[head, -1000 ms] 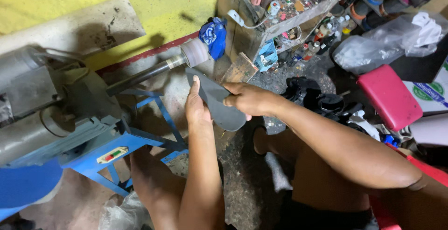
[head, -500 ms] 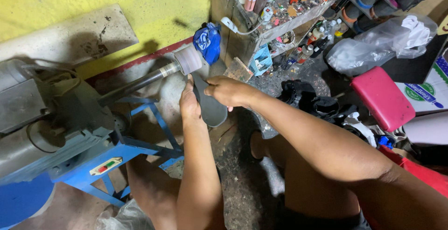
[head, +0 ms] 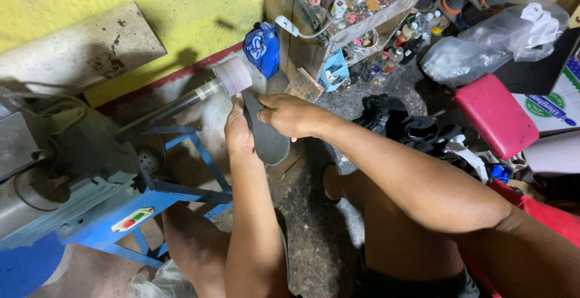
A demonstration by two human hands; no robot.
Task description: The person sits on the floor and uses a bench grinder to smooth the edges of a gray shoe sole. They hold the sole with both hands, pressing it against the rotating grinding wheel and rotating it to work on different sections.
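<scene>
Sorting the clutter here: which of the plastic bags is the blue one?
The blue bag hanging by the wooden shelf, just behind the grinding drum. The bag at right is clear and grey-white.

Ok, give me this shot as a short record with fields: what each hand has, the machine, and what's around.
left hand: grips the near side of a dark shoe sole
right hand: holds the sole's top edge
sole position: its tip is up at the white sanding drum
machine: grey motor on a blue frame, long shaft to the drum
surroundings: yellow wall, cluttered shelf, red stool, plastic bag
</scene>
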